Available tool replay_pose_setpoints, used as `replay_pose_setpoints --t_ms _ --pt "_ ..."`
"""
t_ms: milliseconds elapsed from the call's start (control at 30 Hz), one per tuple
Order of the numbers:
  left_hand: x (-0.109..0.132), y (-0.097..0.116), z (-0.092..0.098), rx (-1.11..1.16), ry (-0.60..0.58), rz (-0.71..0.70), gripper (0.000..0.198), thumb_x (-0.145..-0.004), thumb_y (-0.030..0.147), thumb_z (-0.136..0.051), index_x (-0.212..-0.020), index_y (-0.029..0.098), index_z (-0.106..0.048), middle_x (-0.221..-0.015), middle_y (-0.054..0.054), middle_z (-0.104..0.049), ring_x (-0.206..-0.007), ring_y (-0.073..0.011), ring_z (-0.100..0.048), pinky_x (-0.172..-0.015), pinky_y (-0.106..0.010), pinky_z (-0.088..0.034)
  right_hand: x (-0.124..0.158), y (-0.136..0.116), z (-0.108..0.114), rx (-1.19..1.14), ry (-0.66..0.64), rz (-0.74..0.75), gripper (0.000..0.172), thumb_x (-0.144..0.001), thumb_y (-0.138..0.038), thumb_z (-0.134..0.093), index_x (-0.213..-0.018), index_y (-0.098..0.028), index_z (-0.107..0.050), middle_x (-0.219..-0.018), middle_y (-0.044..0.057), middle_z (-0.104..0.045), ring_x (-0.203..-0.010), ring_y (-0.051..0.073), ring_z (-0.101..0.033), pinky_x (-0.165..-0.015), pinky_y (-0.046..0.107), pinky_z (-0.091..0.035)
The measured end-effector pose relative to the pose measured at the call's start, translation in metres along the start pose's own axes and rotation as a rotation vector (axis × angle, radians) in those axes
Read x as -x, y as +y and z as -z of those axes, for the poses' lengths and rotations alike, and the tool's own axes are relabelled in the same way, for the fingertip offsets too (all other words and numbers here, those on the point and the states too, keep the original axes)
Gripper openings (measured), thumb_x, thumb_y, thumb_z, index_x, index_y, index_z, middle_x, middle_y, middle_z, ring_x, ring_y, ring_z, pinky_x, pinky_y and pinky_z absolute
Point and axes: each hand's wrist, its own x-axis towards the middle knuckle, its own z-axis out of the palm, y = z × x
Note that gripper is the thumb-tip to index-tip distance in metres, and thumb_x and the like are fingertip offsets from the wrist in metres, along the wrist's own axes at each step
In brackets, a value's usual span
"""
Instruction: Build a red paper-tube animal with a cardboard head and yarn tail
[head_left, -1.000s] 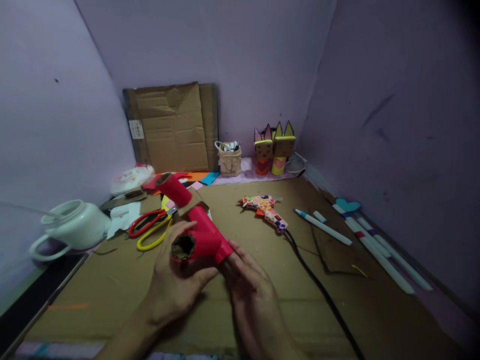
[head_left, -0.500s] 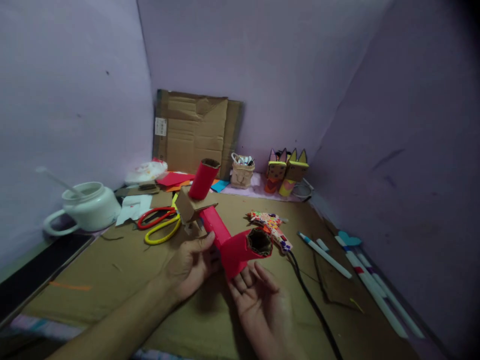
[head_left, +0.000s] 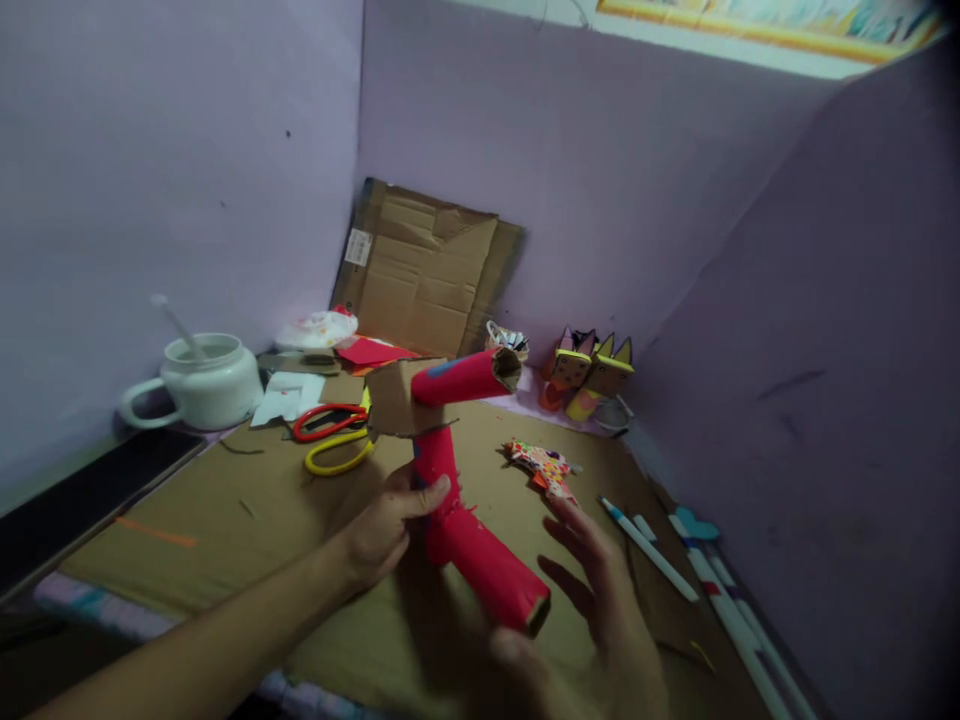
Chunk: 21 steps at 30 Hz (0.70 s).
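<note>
My left hand (head_left: 386, 530) is wrapped round the middle tube of a red cardboard-tube craft (head_left: 491, 570), thumb on top. At its upper end a bare brown cardboard piece (head_left: 391, 400) carries another red tube (head_left: 465, 378), its hollow end facing right. The lower red tube slants down to the right. Beside that tube's end my right hand (head_left: 607, 610) is open, thumb and fingers apart, and holds nothing. Just beyond its fingertips lies a colourfully patterned glue gun (head_left: 540, 462), partly covered by the hand.
Scissors (head_left: 337, 455) with red and yellow handles lie left of the craft. A white mug (head_left: 214, 385) stands further left. White markers (head_left: 652, 555) lie on the right. At the back are cardboard sheets (head_left: 427, 270) and tube figures with pointed ears (head_left: 574, 370).
The craft has been turned, so its lower tube now points down-right and its upper tube right. My right hand has come away from it and moved right. The camera view has tilted.
</note>
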Motion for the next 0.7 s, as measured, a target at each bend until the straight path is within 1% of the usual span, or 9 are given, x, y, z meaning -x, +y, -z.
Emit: replay_pose_setpoints --t_ms 100,167,233,300,400,467,533,600,700 --pt "0.006 -0.002 -0.003 -0.042 -0.02 -0.003 0.033 -0.052 0.032 -0.081 -0.067 0.014 -0.059 -0.057 0.001 -0.055 -0.054 -0.0104 -0.05 -0.055 -0.023 -0.043 0.002 0.0 -0.018 0.105 -0.054 0.055 0.077 -0.057 -0.052 -0.072 -0.123 -0.022 -0.046 -0.126 0.016 -0.048 -0.105 0.034 -0.055 -0.069 0.04 -0.054" --pt "0.008 -0.003 -0.003 -0.067 -0.032 -0.004 0.032 -0.054 0.034 -0.08 -0.069 0.014 -0.059 -0.057 0.002 -0.053 -0.052 -0.0097 -0.047 -0.053 -0.023 -0.042 0.003 0.005 -0.029 0.103 -0.089 0.001 0.067 -0.064 -0.045 -0.07 -0.122 -0.022 -0.045 -0.122 0.016 -0.051 -0.096 0.029 -0.06 -0.057 0.032 -0.055" --pt "0.007 -0.004 -0.001 -0.095 -0.035 -0.014 0.031 -0.056 0.034 -0.078 -0.071 0.014 -0.06 -0.058 0.002 -0.053 -0.052 -0.0094 -0.046 -0.053 -0.023 -0.04 0.002 0.011 -0.034 0.058 -0.123 -0.07 0.06 -0.07 -0.041 -0.066 -0.122 -0.022 -0.043 -0.12 0.016 -0.052 -0.091 0.026 -0.061 -0.053 0.028 -0.054" --pt "0.004 -0.006 0.002 -0.129 -0.01 -0.04 0.029 -0.057 0.033 -0.078 -0.073 0.014 -0.062 -0.061 0.001 -0.055 -0.056 -0.0105 -0.048 -0.057 -0.024 -0.041 0.004 0.017 -0.035 0.017 -0.142 -0.116 0.065 -0.069 -0.04 -0.067 -0.125 -0.022 -0.038 -0.122 0.015 -0.051 -0.094 0.025 -0.061 -0.06 0.03 -0.056" --pt "0.0 -0.009 0.005 -0.169 0.053 -0.074 0.032 -0.055 0.032 -0.079 -0.078 0.015 -0.065 -0.067 0.0 -0.059 -0.065 -0.0129 -0.052 -0.066 -0.025 -0.042 0.016 0.023 -0.029 0.048 -0.124 -0.141 0.087 -0.06 -0.044 -0.071 -0.132 -0.021 -0.028 -0.126 0.017 -0.047 -0.103 0.03 -0.056 -0.074 0.039 -0.054" --pt "0.0 -0.01 0.007 -0.179 0.064 -0.066 0.035 -0.053 0.034 -0.08 -0.079 0.015 -0.065 -0.067 0.0 -0.059 -0.067 -0.0135 -0.052 -0.066 -0.025 -0.042 0.029 0.027 -0.027 0.125 -0.13 -0.122 0.098 -0.051 -0.046 -0.075 -0.134 -0.018 -0.029 -0.123 0.018 -0.05 -0.104 0.034 -0.055 -0.078 0.044 -0.051" --pt "0.001 -0.011 0.007 -0.186 0.056 -0.042 0.038 -0.052 0.035 -0.08 -0.08 0.015 -0.065 -0.067 0.0 -0.058 -0.066 -0.0136 -0.051 -0.064 -0.025 -0.041 0.042 0.03 -0.027 0.222 -0.142 -0.1 0.1 -0.044 -0.043 -0.077 -0.131 -0.017 -0.034 -0.117 0.017 -0.055 -0.101 0.037 -0.056 -0.078 0.046 -0.05" --pt "0.002 -0.011 0.007 -0.194 0.045 -0.024 0.04 -0.052 0.035 -0.08 -0.082 0.015 -0.064 -0.068 -0.001 -0.058 -0.065 -0.0137 -0.051 -0.063 -0.025 -0.041 0.049 0.031 -0.028 0.298 -0.145 -0.108 0.088 -0.049 -0.039 -0.074 -0.126 -0.016 -0.039 -0.11 0.016 -0.059 -0.096 0.036 -0.059 -0.075 0.045 -0.051" --pt "0.003 -0.01 0.009 -0.227 0.044 -0.023 0.038 -0.055 0.037 -0.078 -0.082 0.015 -0.062 -0.07 -0.001 -0.058 -0.066 -0.0136 -0.051 -0.065 -0.026 -0.04 0.049 0.031 -0.027 0.319 -0.122 -0.14 0.052 -0.065 -0.03 -0.059 -0.114 -0.018 -0.045 -0.097 0.011 -0.064 -0.083 0.028 -0.063 -0.068 0.037 -0.051"
